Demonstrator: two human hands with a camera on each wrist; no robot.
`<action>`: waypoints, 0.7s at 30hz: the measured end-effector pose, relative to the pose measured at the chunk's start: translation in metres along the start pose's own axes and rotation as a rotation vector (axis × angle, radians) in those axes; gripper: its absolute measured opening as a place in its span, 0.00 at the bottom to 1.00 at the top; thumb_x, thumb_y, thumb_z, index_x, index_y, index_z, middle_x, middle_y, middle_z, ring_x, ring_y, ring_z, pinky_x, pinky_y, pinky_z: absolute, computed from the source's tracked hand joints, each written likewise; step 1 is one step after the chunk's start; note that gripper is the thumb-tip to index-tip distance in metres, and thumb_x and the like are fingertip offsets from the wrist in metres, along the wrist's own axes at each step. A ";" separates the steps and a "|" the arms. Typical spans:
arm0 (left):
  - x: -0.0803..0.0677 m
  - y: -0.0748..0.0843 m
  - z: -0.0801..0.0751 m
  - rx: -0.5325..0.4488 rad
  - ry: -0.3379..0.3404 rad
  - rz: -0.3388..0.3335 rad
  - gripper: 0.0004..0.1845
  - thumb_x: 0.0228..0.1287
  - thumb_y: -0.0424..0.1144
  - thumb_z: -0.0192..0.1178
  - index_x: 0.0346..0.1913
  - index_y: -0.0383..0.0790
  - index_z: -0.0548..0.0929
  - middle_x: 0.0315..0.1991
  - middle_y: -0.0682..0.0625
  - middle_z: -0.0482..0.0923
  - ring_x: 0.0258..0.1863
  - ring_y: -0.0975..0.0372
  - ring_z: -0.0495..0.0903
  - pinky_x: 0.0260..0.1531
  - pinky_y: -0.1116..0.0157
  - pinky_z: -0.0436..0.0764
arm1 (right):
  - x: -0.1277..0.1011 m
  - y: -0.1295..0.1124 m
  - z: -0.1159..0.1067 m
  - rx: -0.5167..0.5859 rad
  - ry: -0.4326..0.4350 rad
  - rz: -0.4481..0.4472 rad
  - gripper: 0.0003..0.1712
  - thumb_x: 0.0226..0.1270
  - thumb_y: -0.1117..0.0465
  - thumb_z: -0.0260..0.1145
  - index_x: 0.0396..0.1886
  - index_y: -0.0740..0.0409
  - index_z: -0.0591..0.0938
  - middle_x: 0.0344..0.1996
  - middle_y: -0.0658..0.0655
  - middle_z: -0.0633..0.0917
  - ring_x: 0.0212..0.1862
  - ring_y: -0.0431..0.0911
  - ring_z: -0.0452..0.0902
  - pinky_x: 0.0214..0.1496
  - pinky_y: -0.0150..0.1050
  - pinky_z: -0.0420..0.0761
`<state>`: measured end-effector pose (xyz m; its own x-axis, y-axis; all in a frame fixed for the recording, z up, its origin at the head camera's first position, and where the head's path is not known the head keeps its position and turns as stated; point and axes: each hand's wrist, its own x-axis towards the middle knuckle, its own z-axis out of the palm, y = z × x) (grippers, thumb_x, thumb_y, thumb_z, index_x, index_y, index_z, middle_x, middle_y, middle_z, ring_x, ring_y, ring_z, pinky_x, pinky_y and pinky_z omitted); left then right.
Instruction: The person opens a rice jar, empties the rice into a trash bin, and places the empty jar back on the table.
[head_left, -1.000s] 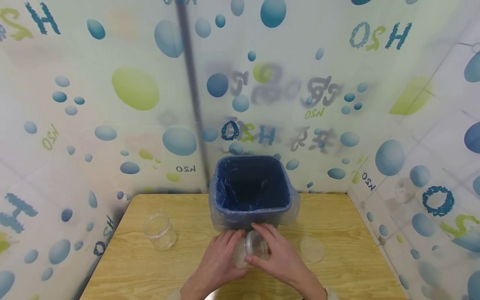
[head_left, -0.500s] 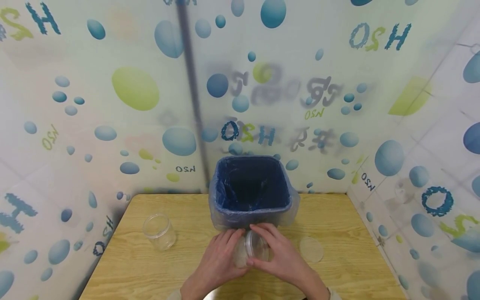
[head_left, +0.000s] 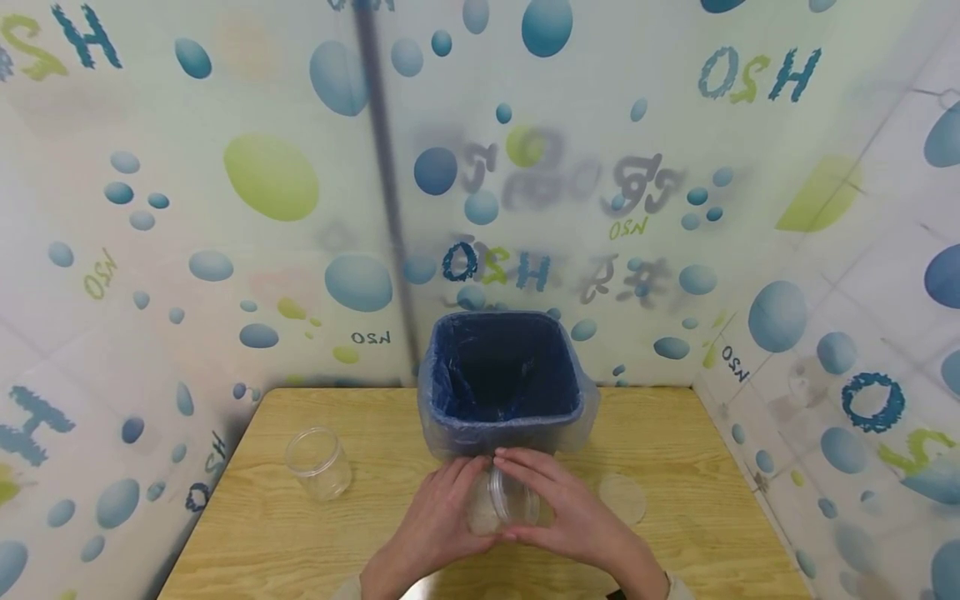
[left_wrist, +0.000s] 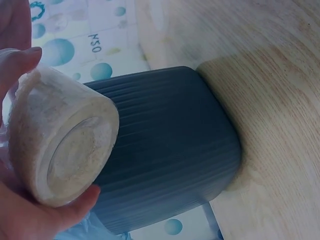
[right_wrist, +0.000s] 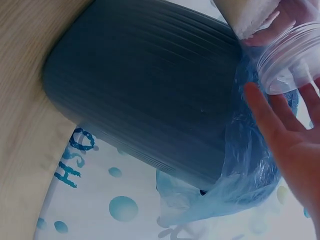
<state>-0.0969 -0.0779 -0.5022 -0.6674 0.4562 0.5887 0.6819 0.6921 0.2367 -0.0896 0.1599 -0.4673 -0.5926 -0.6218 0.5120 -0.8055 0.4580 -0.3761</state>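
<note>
My left hand (head_left: 435,508) grips a clear plastic jar (left_wrist: 60,135) of whitish, grainy stuff, tilted with its base toward the left wrist camera. My right hand (head_left: 566,508) holds a clear round container (head_left: 517,496) with a ridged rim, its thumb and fingers spanning the sides. The container's rim faces the jar and overlaps it in the head view. In the right wrist view, fingers show through the clear wall of the jar (right_wrist: 255,17), beside the container (right_wrist: 292,57). Both hands are just in front of a dark blue bin (head_left: 457,433).
The bin has a thin translucent blue liner (right_wrist: 245,155) folded over its rim. A clear open jar (head_left: 321,467) stands on the wooden table (head_left: 262,542) to the left. A clear flat disc (head_left: 622,498) lies to the right. A patterned curtain (head_left: 285,250) surrounds the table.
My right hand shifts slightly to the right, and its thumb slides lower along the clear container. The left hand stays nearly still around the jar.
</note>
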 end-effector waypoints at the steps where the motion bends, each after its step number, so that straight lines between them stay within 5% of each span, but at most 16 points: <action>1: 0.000 0.000 0.000 -0.009 -0.003 -0.002 0.52 0.25 0.60 0.86 0.59 0.40 0.78 0.50 0.51 0.80 0.47 0.59 0.81 0.39 0.57 0.83 | 0.000 0.001 0.000 0.001 -0.002 -0.023 0.44 0.62 0.45 0.77 0.76 0.52 0.72 0.73 0.51 0.73 0.71 0.49 0.70 0.70 0.44 0.74; 9: -0.001 -0.001 0.000 -0.078 -0.031 -0.037 0.53 0.25 0.56 0.87 0.61 0.40 0.77 0.50 0.51 0.81 0.47 0.60 0.81 0.44 0.59 0.83 | -0.001 0.000 -0.002 0.021 -0.034 -0.085 0.45 0.66 0.47 0.74 0.79 0.54 0.67 0.78 0.55 0.67 0.77 0.57 0.61 0.74 0.49 0.69; 13: -0.003 0.002 0.001 -0.098 -0.002 -0.053 0.52 0.25 0.54 0.87 0.61 0.40 0.77 0.50 0.51 0.81 0.46 0.60 0.81 0.43 0.60 0.83 | -0.001 -0.004 0.000 0.030 0.052 0.022 0.45 0.68 0.41 0.72 0.77 0.56 0.69 0.75 0.58 0.70 0.73 0.53 0.67 0.68 0.45 0.76; 17: -0.005 0.005 0.002 -0.087 0.026 -0.061 0.54 0.24 0.55 0.88 0.61 0.39 0.77 0.51 0.50 0.81 0.46 0.60 0.82 0.43 0.59 0.84 | -0.001 -0.008 0.006 0.046 0.159 0.169 0.41 0.71 0.39 0.68 0.75 0.56 0.71 0.67 0.57 0.75 0.59 0.49 0.78 0.47 0.39 0.86; 21: -0.003 0.007 0.002 -0.034 0.049 -0.055 0.54 0.22 0.56 0.88 0.60 0.39 0.78 0.51 0.49 0.81 0.47 0.58 0.82 0.41 0.57 0.84 | 0.000 -0.010 0.010 -0.023 0.161 0.269 0.41 0.73 0.33 0.61 0.76 0.52 0.71 0.64 0.55 0.76 0.46 0.42 0.81 0.37 0.34 0.83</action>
<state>-0.0904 -0.0731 -0.5036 -0.6895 0.3895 0.6107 0.6547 0.6957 0.2955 -0.0815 0.1489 -0.4715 -0.7751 -0.3689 0.5129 -0.6186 0.6080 -0.4976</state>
